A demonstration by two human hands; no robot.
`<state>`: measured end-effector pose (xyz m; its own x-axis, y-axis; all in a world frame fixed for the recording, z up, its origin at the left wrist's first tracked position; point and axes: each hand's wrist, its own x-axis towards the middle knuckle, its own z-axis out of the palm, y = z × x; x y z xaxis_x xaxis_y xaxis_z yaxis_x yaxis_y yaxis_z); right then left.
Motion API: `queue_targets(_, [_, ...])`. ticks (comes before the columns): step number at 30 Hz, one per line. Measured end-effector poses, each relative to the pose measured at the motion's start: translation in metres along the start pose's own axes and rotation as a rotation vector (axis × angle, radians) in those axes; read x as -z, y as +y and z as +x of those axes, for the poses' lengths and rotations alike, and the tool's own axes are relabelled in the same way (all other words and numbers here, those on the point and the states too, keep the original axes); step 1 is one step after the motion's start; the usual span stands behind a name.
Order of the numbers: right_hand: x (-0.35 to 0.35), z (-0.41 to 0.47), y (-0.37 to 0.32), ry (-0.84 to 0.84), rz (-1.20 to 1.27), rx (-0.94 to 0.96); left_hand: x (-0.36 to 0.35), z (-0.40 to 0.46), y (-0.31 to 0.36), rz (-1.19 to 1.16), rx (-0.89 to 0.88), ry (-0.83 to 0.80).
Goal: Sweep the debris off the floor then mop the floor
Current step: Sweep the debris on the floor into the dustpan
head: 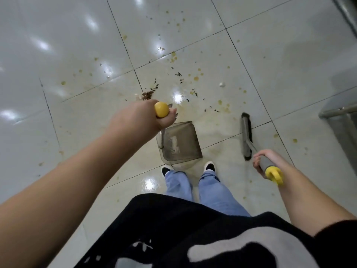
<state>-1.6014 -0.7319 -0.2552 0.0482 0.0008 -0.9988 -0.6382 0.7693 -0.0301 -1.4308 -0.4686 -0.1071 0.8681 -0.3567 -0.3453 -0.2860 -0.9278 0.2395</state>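
Observation:
My left hand [146,116] grips the yellow-capped handle of a grey dustpan [179,143], which stands on the tiled floor just ahead of my shoes. My right hand [267,163] holds the grey grip of a broom with a yellow end; the broom head [246,136] rests on the floor to the right of the dustpan, its bristles dark. Dark crumbs and brown bits of debris [178,74] lie scattered on the tiles beyond the dustpan, with a brown clump [147,95] just past my left hand. Yellowish stain spots [196,78] dot the floor around them.
The glossy white tiled floor [77,55] stretches away on the left with light reflections. A metal frame or stand [336,111] sits at the right edge, and a metal edge [347,14] at the top right. My feet [209,167] stand just behind the dustpan.

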Motion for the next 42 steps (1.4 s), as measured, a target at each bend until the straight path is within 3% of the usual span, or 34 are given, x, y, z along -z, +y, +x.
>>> queue_targets(7, [-0.058, 0.016, 0.012, -0.067, -0.018, 0.018, 0.005, 0.009, -0.030, -0.032, 0.035, -0.072])
queue_targets(16, [-0.152, 0.024, -0.012, -0.228, -0.058, -0.023, 0.029, 0.005, -0.083, -0.082, 0.107, 0.027])
queue_targets(22, [-0.191, 0.012, 0.007, -0.239, -0.200, -0.029, 0.035, -0.021, -0.121, -0.029, 0.144, 0.014])
queue_targets(29, [-0.195, -0.019, -0.010, -0.279, 0.067, 0.099, 0.056, -0.013, -0.156, -0.163, 0.157, 0.054])
queue_targets(36, [-0.150, -0.033, -0.060, -0.139, 0.179, 0.228, 0.050, 0.017, -0.128, -0.200, 0.134, -0.013])
queue_targets(42, [-0.146, -0.018, -0.127, 0.060, -0.137, 0.232, 0.039, 0.068, -0.078, -0.214, 0.234, 0.006])
